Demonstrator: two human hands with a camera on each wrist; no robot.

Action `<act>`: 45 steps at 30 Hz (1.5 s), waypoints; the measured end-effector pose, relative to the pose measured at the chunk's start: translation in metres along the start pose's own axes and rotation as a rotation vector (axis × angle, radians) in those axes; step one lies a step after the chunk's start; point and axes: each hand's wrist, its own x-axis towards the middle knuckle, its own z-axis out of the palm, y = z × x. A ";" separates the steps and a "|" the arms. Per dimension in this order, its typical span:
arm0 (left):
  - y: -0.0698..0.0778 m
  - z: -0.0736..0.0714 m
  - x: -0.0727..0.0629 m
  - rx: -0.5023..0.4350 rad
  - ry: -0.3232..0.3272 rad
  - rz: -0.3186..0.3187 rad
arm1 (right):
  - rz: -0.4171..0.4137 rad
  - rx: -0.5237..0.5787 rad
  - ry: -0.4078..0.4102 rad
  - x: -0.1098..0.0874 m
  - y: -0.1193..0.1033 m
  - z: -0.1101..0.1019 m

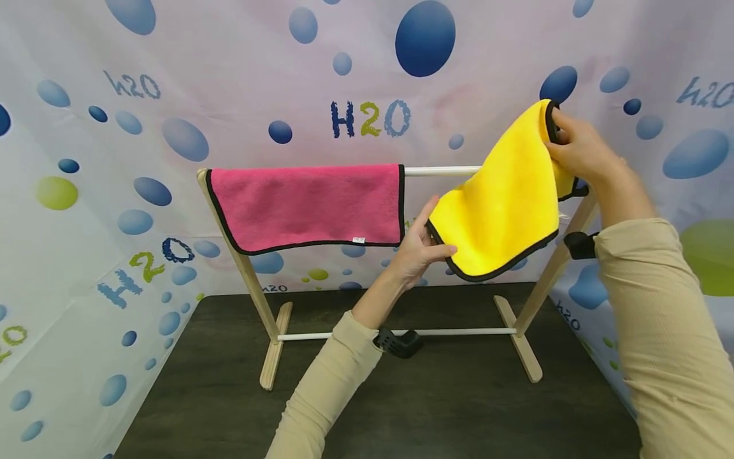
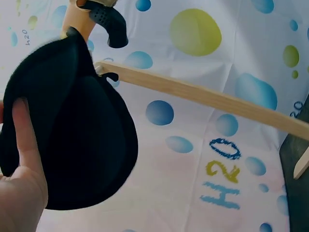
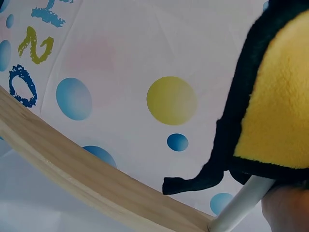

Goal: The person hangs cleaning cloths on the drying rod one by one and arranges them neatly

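A yellow cloth (image 1: 499,197) with black edging is stretched between both hands over the right half of a drying rack's white top bar (image 1: 441,171). My left hand (image 1: 415,248) pinches its lower left corner, thumb in front. My right hand (image 1: 582,146) grips its upper right edge, above the bar's right end. In the left wrist view the cloth's other side (image 2: 87,140) looks nearly black. The right wrist view shows a black loop (image 3: 193,183) hanging from the cloth's edge near the bar. A pink cloth (image 1: 309,207) with black edging hangs over the bar's left half.
The rack has wooden side posts (image 1: 246,274), wooden feet (image 1: 518,344) and a white lower bar (image 1: 459,331). It stands on a dark wooden table (image 1: 436,408). Behind it hangs a backdrop (image 1: 229,64) printed with bubbles and H2O lettering.
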 end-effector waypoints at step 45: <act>0.127 0.022 0.046 0.562 0.226 0.343 | 0.000 0.267 0.305 -0.037 0.010 -0.042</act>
